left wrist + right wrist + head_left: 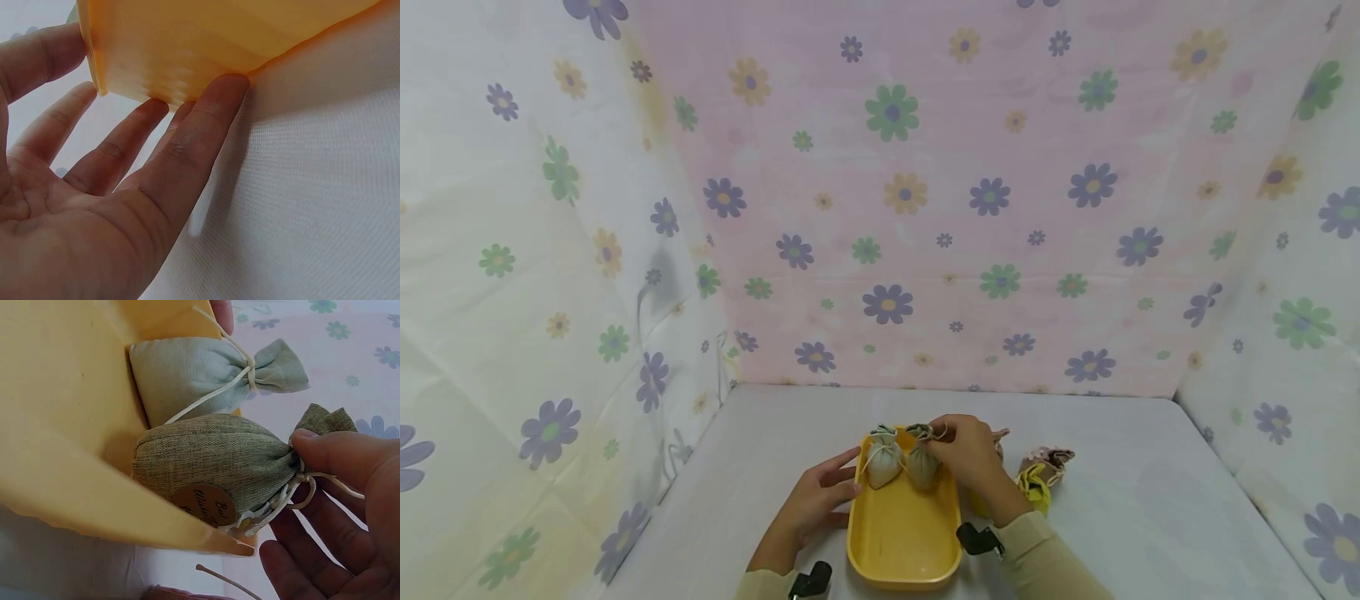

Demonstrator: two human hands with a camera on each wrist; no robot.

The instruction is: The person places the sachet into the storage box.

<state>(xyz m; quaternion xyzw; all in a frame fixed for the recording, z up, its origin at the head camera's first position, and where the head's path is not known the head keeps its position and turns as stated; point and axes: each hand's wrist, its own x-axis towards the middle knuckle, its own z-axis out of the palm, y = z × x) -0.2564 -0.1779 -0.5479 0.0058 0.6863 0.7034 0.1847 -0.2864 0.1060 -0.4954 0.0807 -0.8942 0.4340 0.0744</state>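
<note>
A yellow plastic tray [904, 546] lies lengthwise on the white table. At its far end, side by side, are a pale grey-green drawstring pouch [884, 463] on the left and a darker olive-green drawstring pouch [922, 469] on the right. My right hand [968, 450] pinches the tied neck of the olive pouch between thumb and fingers; a round brown tag [205, 503] with print shows on its side. Along the tray's left side, my left hand [817, 497] touches the outer wall with extended fingers [206, 125].
To the right of the tray, partly behind my right arm, lie more pouches: a brown one [1036, 465] with a dark gathered top and a bright yellow one [1034, 488]. Flower-printed cloth walls [887, 250] enclose the table [790, 417] at the back and sides.
</note>
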